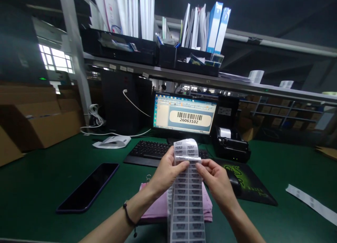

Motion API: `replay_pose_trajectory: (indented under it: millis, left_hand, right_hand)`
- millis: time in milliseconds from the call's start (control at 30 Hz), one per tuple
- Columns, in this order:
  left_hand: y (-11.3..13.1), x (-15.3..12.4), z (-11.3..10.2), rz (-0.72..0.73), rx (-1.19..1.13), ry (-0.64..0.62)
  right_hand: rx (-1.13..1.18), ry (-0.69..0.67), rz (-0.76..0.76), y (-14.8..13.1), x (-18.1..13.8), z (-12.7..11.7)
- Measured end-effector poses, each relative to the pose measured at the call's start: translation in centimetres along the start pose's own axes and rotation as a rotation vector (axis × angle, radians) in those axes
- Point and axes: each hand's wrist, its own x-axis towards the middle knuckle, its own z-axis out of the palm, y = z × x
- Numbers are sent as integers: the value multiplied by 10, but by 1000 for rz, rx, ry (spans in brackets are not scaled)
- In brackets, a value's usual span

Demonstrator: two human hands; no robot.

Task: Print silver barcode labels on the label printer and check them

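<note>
Monitor (187,113) on desk (126,181), behind keyboard (149,151); computer case (116,102) to the monitor's left, printer (232,145) to its right. Phone (88,188) on desk, left of keyboard and nearer. Label strip (188,202) before keyboard; mouse pad (256,188) to the strip's right, in front of printer. Shelf (179,74) above monitor, bearing trays (119,48) with folders (215,27) in them.

Smooth, faintly glossy paper is seen in the label strip (188,201), matt cardboard in the box (56,125) at the view's nine o'clock.

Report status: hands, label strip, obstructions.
Left hand and right hand pinching label strip. Strip partly hides pink item. Nothing visibly blocking either hand.
</note>
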Motion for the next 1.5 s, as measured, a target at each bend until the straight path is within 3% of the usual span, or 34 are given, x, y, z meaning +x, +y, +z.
replay_pose_trajectory:
  millis: [100, 333, 600, 933, 1500]
  left_hand:
    - [-8, 1, -2, -12, -11, 8]
    - [-32, 8, -15, -57, -25, 73]
    - [-71, 7, -32, -97, -77, 89]
    - [-76, 5, -30, -171, -96, 67]
    - [-76, 5, -33, -175, -37, 83]
  right_hand:
    - [-77, 25, 1, 10, -1, -5]
    - [-217, 243, -120, 37, 22, -16]
    - [-184, 227, -79, 77, 38, -11]
    - [-103, 131, 44, 82, 32, -8]
    - [-35, 84, 104, 85, 25, -8]
